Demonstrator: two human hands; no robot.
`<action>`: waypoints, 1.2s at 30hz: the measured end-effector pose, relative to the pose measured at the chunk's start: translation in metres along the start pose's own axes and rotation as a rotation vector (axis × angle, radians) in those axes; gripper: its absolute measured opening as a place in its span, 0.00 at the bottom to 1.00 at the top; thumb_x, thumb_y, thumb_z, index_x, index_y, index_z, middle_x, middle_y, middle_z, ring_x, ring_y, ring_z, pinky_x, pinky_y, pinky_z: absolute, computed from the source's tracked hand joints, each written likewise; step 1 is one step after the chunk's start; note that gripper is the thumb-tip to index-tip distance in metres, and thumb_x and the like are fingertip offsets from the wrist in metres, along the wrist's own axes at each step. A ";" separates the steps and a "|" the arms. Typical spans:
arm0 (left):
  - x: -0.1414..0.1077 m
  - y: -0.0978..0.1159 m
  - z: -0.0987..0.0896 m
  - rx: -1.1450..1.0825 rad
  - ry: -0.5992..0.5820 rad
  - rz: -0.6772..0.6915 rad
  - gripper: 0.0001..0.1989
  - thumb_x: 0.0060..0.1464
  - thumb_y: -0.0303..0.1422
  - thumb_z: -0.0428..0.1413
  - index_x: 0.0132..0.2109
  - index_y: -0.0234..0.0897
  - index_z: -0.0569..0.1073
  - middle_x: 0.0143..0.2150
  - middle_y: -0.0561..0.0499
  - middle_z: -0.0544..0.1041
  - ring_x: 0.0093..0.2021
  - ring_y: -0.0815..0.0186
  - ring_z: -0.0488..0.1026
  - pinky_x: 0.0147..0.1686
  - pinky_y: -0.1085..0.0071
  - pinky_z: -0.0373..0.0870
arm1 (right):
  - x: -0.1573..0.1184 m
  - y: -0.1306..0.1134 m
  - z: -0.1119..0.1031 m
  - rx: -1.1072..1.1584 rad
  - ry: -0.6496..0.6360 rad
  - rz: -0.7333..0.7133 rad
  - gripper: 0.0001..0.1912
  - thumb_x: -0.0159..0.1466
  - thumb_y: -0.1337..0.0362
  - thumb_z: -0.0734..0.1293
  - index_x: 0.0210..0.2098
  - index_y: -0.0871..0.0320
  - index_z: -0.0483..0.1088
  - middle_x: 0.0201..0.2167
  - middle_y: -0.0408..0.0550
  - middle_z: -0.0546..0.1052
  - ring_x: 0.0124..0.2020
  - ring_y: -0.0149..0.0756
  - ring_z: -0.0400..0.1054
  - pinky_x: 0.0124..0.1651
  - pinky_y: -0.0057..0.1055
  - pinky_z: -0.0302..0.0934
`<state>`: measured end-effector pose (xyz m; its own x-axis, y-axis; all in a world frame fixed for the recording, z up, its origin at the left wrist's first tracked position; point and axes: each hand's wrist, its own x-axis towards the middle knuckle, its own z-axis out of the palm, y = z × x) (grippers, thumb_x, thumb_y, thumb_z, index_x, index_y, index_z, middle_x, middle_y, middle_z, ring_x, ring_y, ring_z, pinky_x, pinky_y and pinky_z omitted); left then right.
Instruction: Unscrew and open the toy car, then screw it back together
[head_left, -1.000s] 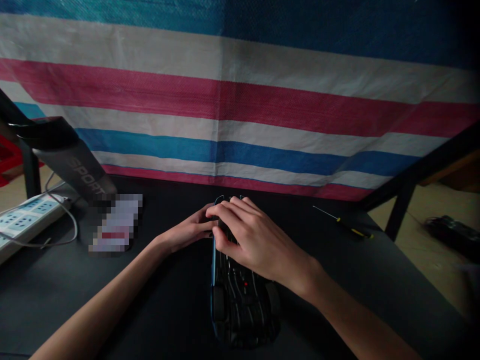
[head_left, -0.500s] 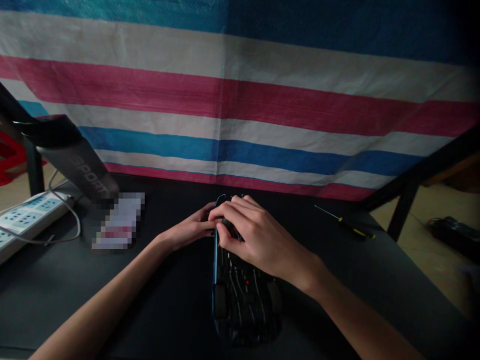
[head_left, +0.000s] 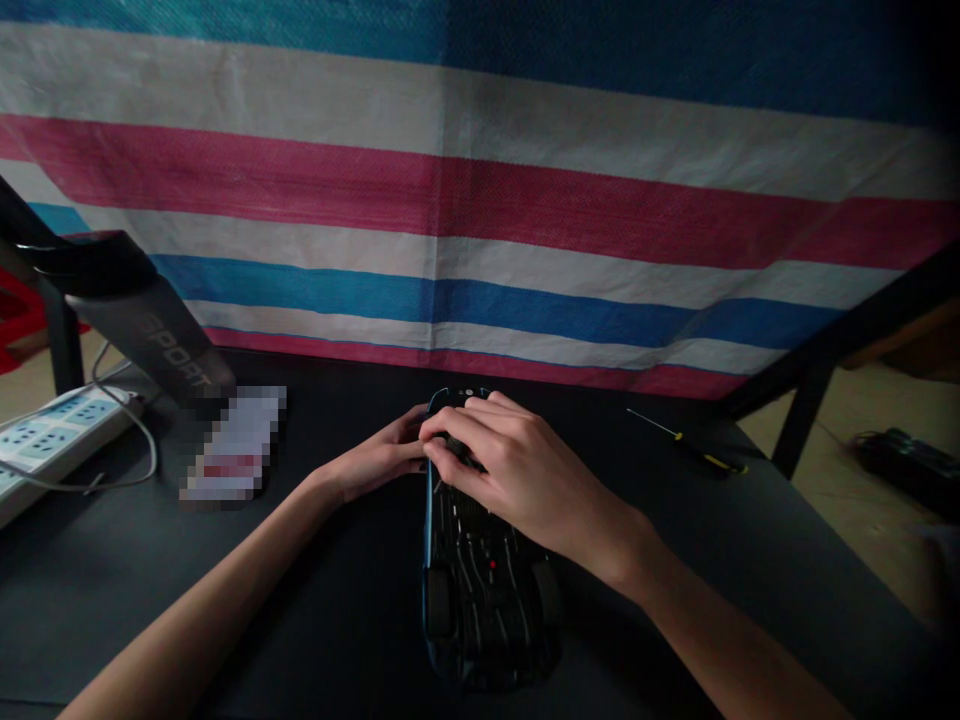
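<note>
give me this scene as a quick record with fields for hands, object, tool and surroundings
left hand: at the far left edge of the model car
right hand: over the model car's far end
object: model car, underside up on the dark table
tool: screwdriver, lying to the right
left side: bottle, power strip
behind: striped sheet

Only readable bit is "SPORT", in caps down the grey bottle (head_left: 135,315); the pixelated item (head_left: 244,440) beside it's illegible.
</note>
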<state>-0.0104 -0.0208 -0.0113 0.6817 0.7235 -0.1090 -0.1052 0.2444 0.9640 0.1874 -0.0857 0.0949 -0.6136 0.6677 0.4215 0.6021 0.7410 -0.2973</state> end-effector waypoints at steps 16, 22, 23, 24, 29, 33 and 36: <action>0.002 -0.005 -0.005 -0.036 0.069 -0.037 0.33 0.57 0.32 0.63 0.67 0.45 0.62 0.61 0.46 0.71 0.61 0.55 0.68 0.55 0.64 0.66 | 0.000 -0.001 -0.001 -0.015 -0.052 -0.026 0.10 0.73 0.66 0.59 0.44 0.57 0.72 0.39 0.46 0.78 0.43 0.37 0.69 0.53 0.38 0.57; 0.002 -0.008 -0.008 -0.034 0.079 -0.065 0.32 0.57 0.34 0.64 0.66 0.47 0.64 0.56 0.48 0.74 0.55 0.59 0.72 0.52 0.67 0.67 | -0.001 0.000 -0.002 -0.006 -0.024 -0.007 0.08 0.71 0.65 0.62 0.49 0.57 0.70 0.44 0.48 0.78 0.46 0.39 0.70 0.55 0.40 0.57; 0.002 -0.008 -0.008 -0.031 0.083 -0.061 0.32 0.56 0.33 0.64 0.65 0.47 0.64 0.55 0.48 0.75 0.55 0.59 0.72 0.52 0.66 0.67 | -0.001 -0.001 -0.002 -0.007 -0.027 -0.003 0.08 0.72 0.65 0.60 0.47 0.57 0.70 0.42 0.47 0.79 0.44 0.38 0.70 0.54 0.39 0.57; 0.002 -0.008 -0.008 -0.027 0.086 -0.057 0.32 0.56 0.34 0.64 0.65 0.47 0.64 0.54 0.48 0.75 0.55 0.59 0.72 0.53 0.66 0.67 | -0.002 -0.001 -0.002 -0.013 -0.027 -0.001 0.08 0.73 0.66 0.59 0.46 0.57 0.70 0.40 0.47 0.78 0.43 0.38 0.70 0.53 0.39 0.58; 0.001 -0.006 -0.003 -0.007 0.087 -0.015 0.27 0.59 0.35 0.61 0.64 0.45 0.66 0.54 0.48 0.76 0.58 0.55 0.70 0.54 0.64 0.67 | -0.001 -0.001 0.000 -0.014 -0.016 0.012 0.06 0.69 0.67 0.62 0.45 0.58 0.68 0.39 0.49 0.76 0.43 0.40 0.68 0.51 0.39 0.59; 0.001 -0.005 -0.001 0.005 0.104 -0.014 0.28 0.56 0.33 0.62 0.63 0.45 0.68 0.56 0.49 0.76 0.59 0.54 0.70 0.53 0.66 0.66 | -0.001 -0.001 0.001 -0.017 -0.012 0.003 0.08 0.73 0.65 0.58 0.44 0.57 0.69 0.38 0.48 0.76 0.41 0.38 0.69 0.51 0.39 0.59; 0.002 -0.006 -0.003 0.003 0.085 -0.029 0.26 0.57 0.34 0.62 0.62 0.46 0.69 0.50 0.51 0.78 0.56 0.56 0.72 0.49 0.68 0.67 | -0.001 -0.001 0.002 -0.029 -0.006 -0.013 0.07 0.70 0.68 0.60 0.46 0.58 0.68 0.41 0.49 0.76 0.44 0.40 0.68 0.52 0.39 0.58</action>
<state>-0.0105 -0.0188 -0.0178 0.6204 0.7684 -0.1570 -0.0839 0.2641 0.9608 0.1862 -0.0869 0.0935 -0.6247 0.6586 0.4196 0.6088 0.7472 -0.2666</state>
